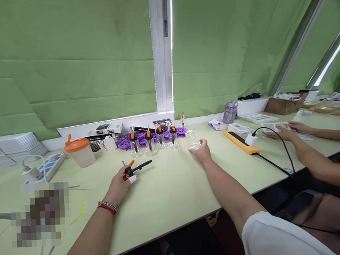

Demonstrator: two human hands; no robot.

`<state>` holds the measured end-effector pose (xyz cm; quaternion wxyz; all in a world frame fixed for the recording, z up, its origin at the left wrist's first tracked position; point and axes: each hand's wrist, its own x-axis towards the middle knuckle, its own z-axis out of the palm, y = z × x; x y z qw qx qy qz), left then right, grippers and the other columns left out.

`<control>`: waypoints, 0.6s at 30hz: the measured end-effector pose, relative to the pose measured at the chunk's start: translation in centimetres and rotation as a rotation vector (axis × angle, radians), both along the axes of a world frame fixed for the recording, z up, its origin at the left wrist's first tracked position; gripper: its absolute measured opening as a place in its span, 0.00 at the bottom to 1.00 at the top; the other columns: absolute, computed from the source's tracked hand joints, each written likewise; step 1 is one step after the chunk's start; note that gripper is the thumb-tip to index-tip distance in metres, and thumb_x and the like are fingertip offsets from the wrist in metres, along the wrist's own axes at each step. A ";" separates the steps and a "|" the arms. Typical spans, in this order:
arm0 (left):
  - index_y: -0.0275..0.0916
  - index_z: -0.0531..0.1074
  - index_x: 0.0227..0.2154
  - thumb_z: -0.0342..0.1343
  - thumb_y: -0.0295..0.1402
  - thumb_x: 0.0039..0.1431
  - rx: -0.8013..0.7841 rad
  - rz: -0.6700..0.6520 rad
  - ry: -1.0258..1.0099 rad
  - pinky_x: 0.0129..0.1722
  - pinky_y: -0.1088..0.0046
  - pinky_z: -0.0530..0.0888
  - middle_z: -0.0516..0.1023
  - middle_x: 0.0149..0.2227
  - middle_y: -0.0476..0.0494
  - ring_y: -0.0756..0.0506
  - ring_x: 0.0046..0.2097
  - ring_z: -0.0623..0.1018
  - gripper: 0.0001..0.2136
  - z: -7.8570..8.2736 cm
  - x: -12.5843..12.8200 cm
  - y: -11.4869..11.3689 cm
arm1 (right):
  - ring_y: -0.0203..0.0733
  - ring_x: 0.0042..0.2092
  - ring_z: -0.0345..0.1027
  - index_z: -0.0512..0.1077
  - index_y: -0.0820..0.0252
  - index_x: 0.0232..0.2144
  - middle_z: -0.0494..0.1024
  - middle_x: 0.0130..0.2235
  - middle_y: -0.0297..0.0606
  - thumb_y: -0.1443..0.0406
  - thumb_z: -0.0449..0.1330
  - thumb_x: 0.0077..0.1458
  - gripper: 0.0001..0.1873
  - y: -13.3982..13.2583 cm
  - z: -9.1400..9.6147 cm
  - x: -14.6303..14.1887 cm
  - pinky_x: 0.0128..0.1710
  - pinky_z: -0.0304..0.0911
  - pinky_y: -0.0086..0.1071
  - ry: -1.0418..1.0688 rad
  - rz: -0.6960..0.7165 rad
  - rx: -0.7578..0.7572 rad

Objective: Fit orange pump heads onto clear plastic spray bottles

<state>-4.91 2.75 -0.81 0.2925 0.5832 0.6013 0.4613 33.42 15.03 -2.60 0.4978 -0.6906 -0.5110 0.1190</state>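
Green sheeting (72, 83) backs the surface (164, 203), above which my left hand (119, 187) grips a black-and-orange fitting (129, 172) and my right hand (202, 152) clasps a clear vessel (194, 145) (light, slippery and fragile, I judge from afar, best held by its sides) right of the purple parts (181, 132).

Left hand (119, 186) and right hand (202, 152), both extended forward.
Left forearm (91, 226): slanting inward from the lower edge; fingers curled in a grip. Right forearm (229, 187): angled leftward, hand farther out; fingers apparently bent, tips too indistinct to confirm.
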 end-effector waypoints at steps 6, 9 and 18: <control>0.39 0.66 0.49 0.62 0.42 0.40 0.014 0.018 -0.099 0.34 0.72 0.68 0.73 0.36 0.45 0.48 0.34 0.71 0.31 0.4 0.5 -0.5 | 0.44 0.46 0.66 0.57 0.52 0.50 0.65 0.52 0.40 0.63 0.65 0.31 0.40 -3.2 0.0 -2.6 0.45 0.62 0.35 0.084 0.333 0.071; 0.38 0.66 0.50 0.62 0.41 0.40 0.022 0.008 -0.130 0.33 0.72 0.68 0.73 0.36 0.45 0.48 0.34 0.71 0.31 0.5 0.5 -0.5 | 0.43 0.47 0.65 0.58 0.52 0.50 0.64 0.53 0.41 0.64 0.65 0.31 0.40 -4.3 0.0 -3.5 0.46 0.62 0.35 0.172 0.478 0.090; 0.38 0.66 0.50 0.61 0.41 0.40 0.016 -0.007 -0.130 0.35 0.72 0.68 0.72 0.34 0.46 0.48 0.33 0.71 0.30 0.5 0.5 -0.5 | 0.43 0.47 0.65 0.63 0.53 0.48 0.69 0.47 0.38 0.63 0.69 0.32 0.38 -4.6 1.0 -4.1 0.46 0.63 0.36 0.592 0.785 -0.099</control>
